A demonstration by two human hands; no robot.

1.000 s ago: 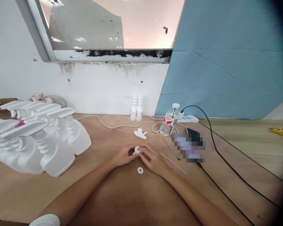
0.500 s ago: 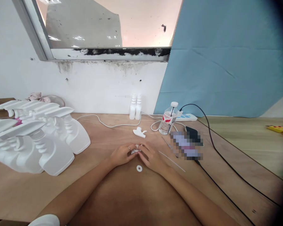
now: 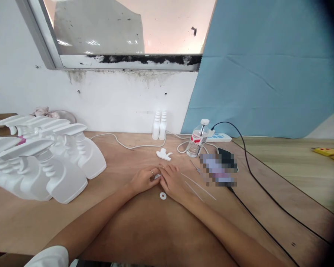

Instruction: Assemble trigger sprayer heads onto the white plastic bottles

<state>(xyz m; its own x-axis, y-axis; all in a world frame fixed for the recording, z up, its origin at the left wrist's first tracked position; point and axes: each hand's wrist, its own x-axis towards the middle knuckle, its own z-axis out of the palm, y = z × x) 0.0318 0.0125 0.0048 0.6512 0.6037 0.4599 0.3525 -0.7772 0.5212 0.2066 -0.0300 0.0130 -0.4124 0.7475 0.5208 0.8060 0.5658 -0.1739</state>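
Note:
My left hand [image 3: 144,181] and my right hand [image 3: 172,182] meet at the middle of the table, fingers closed around a small white plastic part [image 3: 157,177]. Most of that part is hidden by the fingers. A flat white ring washer [image 3: 160,196] lies on the table just below the hands. Beyond my fingertips rests a white trigger spray head [image 3: 163,154] on its side. Two thin white tubes [image 3: 200,188] stretch out to the right of my right hand; whether either touches it I cannot tell.
Several white spray bottles [image 3: 64,181] crowd the left side. Two slim white bottles [image 3: 156,132] stand against the wall. At right are a water bottle [image 3: 196,142], a power strip [image 3: 219,137], a blurred-out phone [image 3: 218,171], a black device [image 3: 226,158] and a black cable [image 3: 256,218].
My right hand has shifted slightly left and over the white part, which now shows less. A second thin tube has come into view beside my right hand. The view has tilted slightly.

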